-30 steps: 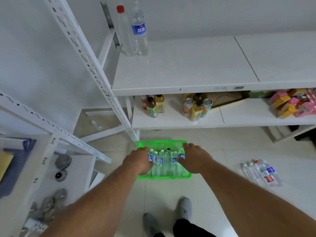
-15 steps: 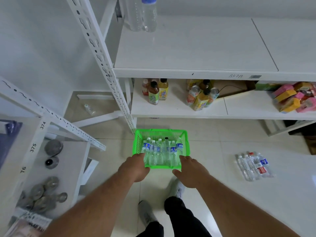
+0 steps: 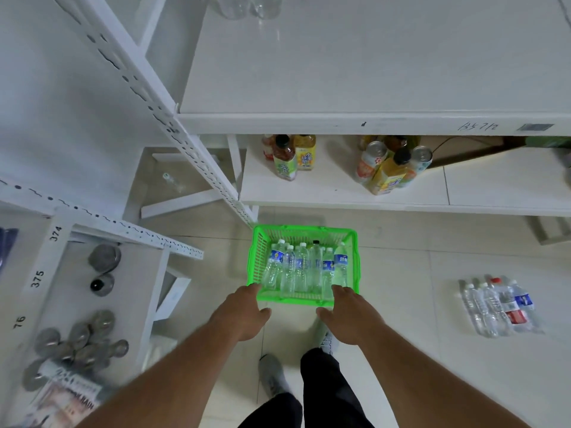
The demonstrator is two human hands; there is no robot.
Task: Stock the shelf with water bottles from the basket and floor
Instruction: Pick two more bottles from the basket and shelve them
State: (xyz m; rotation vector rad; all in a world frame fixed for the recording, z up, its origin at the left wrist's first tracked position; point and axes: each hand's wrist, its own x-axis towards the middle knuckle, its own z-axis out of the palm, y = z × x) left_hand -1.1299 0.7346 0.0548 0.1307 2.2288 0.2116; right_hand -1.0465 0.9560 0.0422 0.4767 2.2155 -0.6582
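Note:
A bright green basket (image 3: 259, 261) sits on the tiled floor in front of the white shelf (image 3: 340, 72). Several clear water bottles (image 3: 296, 268) with blue labels lie inside it. My left hand (image 3: 244, 315) and my right hand (image 3: 350, 318) hover side by side at the basket's near rim, fingers loosely extended, holding nothing. A second cluster of water bottles (image 3: 497, 307) lies on the floor to the right. The bases of two bottles (image 3: 244, 7) stand at the back left of the upper shelf board.
The lower shelf (image 3: 324, 189) carries juice bottles (image 3: 285, 159) and cans (image 3: 392, 165). A white upright post (image 3: 185, 146) stands just left of the basket. A side shelf (image 3: 139, 288) on the left holds metal tins. My feet are below the hands.
Both hands have drawn back from over the bottles in the basket to its near rim, empty. The view has tilted down, so the upper shelf's bottles are almost out of frame.

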